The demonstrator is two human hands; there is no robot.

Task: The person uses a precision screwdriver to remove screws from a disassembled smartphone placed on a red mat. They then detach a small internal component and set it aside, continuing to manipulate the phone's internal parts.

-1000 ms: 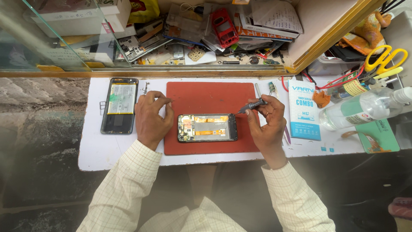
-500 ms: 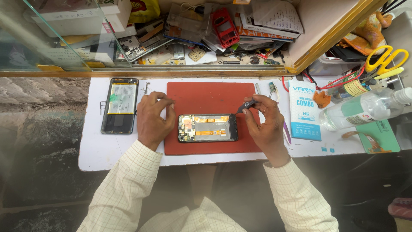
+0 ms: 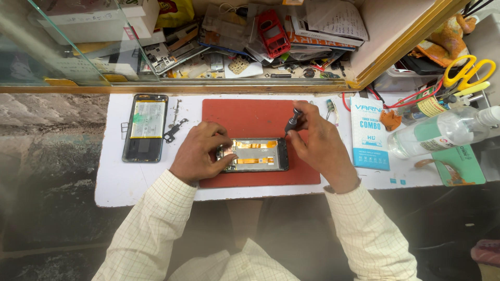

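Note:
An opened phone [image 3: 256, 155] with orange ribbon cables lies flat on a red mat [image 3: 250, 114] on a white worktop [image 3: 130, 182]. My left hand [image 3: 200, 152] rests on the phone's left end, fingers pressing its edge. My right hand [image 3: 319, 143] grips a small dark screwdriver [image 3: 293, 120], held upright with its tip at the phone's upper right corner.
A second opened phone [image 3: 145, 127] with its battery showing lies left of the mat, small metal parts [image 3: 172, 132] beside it. A blue and white packet [image 3: 370, 132], a clear bottle [image 3: 442, 130] and yellow-handled scissors [image 3: 469, 70] sit at the right. A cluttered shelf [image 3: 250, 47] runs behind.
My right hand has turned the screwdriver from lying slanted to standing upright and brought it left to the phone's upper right corner. My left hand stays on the phone's left end.

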